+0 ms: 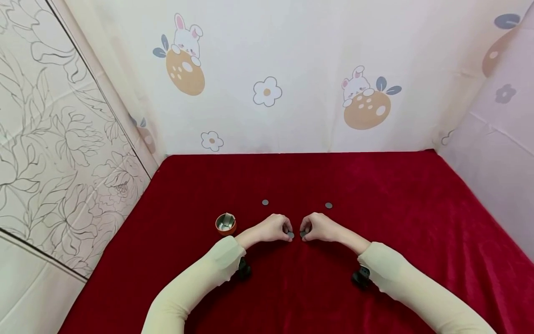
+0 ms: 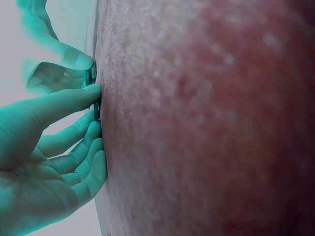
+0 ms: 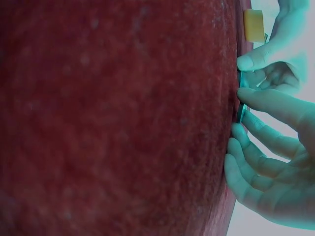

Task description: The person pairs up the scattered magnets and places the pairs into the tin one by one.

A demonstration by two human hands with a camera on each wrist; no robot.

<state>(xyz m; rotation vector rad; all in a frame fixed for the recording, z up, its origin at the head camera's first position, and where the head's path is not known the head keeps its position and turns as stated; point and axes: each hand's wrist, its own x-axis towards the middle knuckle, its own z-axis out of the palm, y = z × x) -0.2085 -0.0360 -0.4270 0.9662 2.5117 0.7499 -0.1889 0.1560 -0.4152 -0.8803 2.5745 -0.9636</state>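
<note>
Near the middle of the red cloth, my left hand [image 1: 273, 228] pinches a small grey coin-like disc [image 1: 290, 235] between thumb and fingers. Facing it across a narrow gap, my right hand [image 1: 321, 227] pinches a similar disc [image 1: 302, 234]. Both discs are low against the cloth, seen nearly edge-on in the wrist views: the left one [image 2: 96, 112] in the left wrist view, the right one [image 3: 240, 114] in the right wrist view. Farther back lie two more grey discs, one at the left [image 1: 265, 202] and one at the right [image 1: 328, 205].
An orange-brown bowl [image 1: 226, 231] with a shiny inside stands left of my left hand; a pale strip-like piece [image 1: 228, 218] shows in it. The red cloth [image 1: 292, 178] covers the table up to the patterned back curtain [image 1: 308, 125].
</note>
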